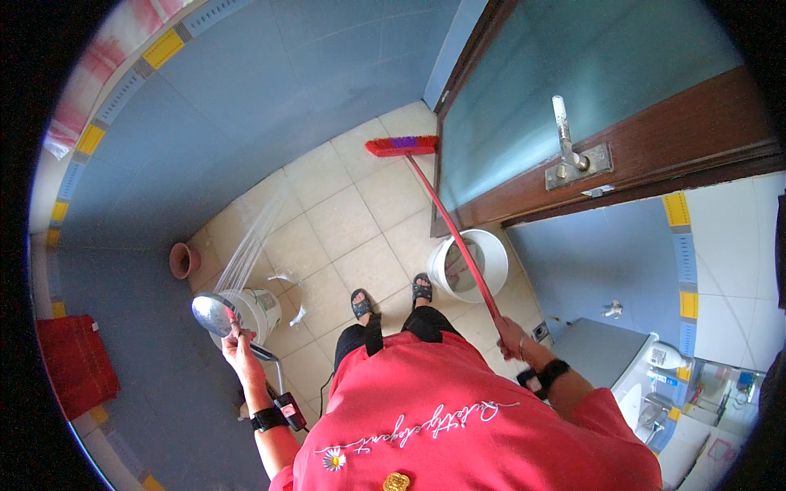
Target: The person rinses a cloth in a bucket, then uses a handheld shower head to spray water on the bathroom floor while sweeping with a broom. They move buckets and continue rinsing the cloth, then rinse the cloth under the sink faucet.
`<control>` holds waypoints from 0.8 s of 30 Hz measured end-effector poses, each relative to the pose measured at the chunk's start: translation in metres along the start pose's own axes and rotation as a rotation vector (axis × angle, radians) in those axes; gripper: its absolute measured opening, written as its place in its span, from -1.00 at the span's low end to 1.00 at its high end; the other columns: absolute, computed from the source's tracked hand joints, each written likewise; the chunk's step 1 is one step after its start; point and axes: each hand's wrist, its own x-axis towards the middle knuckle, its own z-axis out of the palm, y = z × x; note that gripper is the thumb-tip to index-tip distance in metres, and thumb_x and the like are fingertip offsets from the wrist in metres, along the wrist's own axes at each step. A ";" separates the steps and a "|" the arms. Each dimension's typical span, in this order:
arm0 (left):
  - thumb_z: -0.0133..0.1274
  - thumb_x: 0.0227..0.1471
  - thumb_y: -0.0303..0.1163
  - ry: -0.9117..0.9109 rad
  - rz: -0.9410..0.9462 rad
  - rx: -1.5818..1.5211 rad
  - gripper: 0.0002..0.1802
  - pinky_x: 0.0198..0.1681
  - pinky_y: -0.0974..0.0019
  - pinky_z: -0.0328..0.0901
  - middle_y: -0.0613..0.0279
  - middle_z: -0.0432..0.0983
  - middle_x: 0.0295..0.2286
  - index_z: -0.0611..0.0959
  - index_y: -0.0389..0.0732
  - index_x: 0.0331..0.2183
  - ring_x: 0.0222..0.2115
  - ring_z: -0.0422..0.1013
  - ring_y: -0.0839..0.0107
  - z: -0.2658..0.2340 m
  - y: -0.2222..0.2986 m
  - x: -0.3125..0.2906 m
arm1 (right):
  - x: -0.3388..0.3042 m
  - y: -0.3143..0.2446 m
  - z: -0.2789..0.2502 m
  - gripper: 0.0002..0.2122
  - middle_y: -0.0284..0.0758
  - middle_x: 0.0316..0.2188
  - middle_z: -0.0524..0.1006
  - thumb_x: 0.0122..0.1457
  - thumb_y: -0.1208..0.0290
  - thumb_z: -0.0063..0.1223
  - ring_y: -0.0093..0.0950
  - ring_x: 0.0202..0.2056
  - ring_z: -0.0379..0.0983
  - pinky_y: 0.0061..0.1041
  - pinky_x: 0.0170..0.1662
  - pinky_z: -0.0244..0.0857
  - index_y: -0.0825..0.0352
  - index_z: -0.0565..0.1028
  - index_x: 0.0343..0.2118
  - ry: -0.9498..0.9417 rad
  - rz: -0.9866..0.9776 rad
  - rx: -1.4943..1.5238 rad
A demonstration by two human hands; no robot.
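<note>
In my left hand (238, 344) is a round chrome shower head (214, 314), its hose trailing down beside my wrist. Jets of water (250, 245) spray from it toward the tiled floor by the far left wall. My right hand (512, 337) is closed around the red handle of a push broom (458, 233). The handle slants up and away across a white bucket. At its far end the broom head (401, 146), with red and purple bristles, rests on the floor tiles next to the door's edge.
A white bucket (501, 258) stands right of my feet, and another white bucket (266, 307) is at the left below the shower head. A small pink pot (185, 260) sits by the left wall. The frosted-glass door (524, 98) stands at the right; a sink (630, 401) is near right.
</note>
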 end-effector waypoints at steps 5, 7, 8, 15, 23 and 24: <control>-0.05 -0.11 -0.56 -0.039 0.025 -0.050 -0.93 -0.34 0.44 0.22 0.39 0.35 -0.58 0.44 -0.22 -0.46 -0.56 0.26 0.59 0.009 0.004 -0.003 | 0.068 -0.091 -0.006 -0.56 -0.35 -0.81 0.23 0.13 -0.13 -0.43 -0.49 -0.87 0.11 -0.42 -0.84 0.04 0.11 0.25 -0.14 -0.022 -0.129 -0.123; -0.06 -0.11 -0.56 -0.039 0.016 -0.011 -0.93 -0.34 0.44 0.23 0.39 0.35 -0.59 0.44 -0.22 -0.45 -0.56 0.26 0.59 0.012 0.008 -0.004 | 0.085 -0.119 -0.017 -0.59 -0.35 -0.83 0.22 0.14 -0.10 -0.45 -0.49 -0.88 0.11 -0.42 -0.84 0.04 0.15 0.25 -0.22 0.011 -0.169 -0.233; -0.06 -0.11 -0.57 -0.038 0.011 -0.006 -0.93 -0.34 0.44 0.23 0.38 0.35 -0.59 0.44 -0.22 -0.45 -0.56 0.26 0.58 0.013 0.009 -0.004 | 0.087 -0.122 -0.022 -0.60 -0.35 -0.84 0.21 0.15 -0.08 -0.45 -0.49 -0.89 0.11 -0.41 -0.84 0.04 0.16 0.25 -0.26 0.033 -0.193 -0.262; -0.06 -0.12 -0.57 -0.047 0.021 0.018 -0.92 -0.33 0.44 0.23 0.39 0.35 -0.60 0.43 -0.21 -0.46 -0.55 0.28 0.57 0.024 0.011 -0.004 | 0.040 -0.045 -0.040 -0.56 -0.33 -0.65 0.35 0.15 0.16 -0.18 -0.53 -0.82 0.16 -0.47 -0.81 0.08 0.06 0.14 0.09 0.220 -0.444 -0.109; -0.02 -0.12 -0.53 -0.002 -0.016 -0.006 -0.93 -0.35 0.45 0.23 0.38 0.37 -0.58 0.45 -0.21 -0.47 -0.54 0.28 0.60 0.023 0.003 -0.015 | 0.097 -0.124 -0.023 -0.64 -0.21 -0.59 0.46 0.17 0.18 -0.33 -0.39 -0.75 0.34 -0.42 -0.68 0.24 0.17 0.28 0.00 0.454 -0.753 -0.468; -0.02 -0.12 -0.53 0.005 0.006 0.006 -0.93 -0.35 0.45 0.23 0.38 0.37 -0.58 0.45 -0.21 -0.46 -0.54 0.27 0.60 0.023 0.003 -0.019 | 0.098 -0.138 -0.025 -0.64 -0.18 -0.59 0.47 0.17 0.18 -0.33 -0.37 -0.74 0.36 -0.41 -0.67 0.25 0.18 0.28 -0.01 0.325 -0.526 -0.378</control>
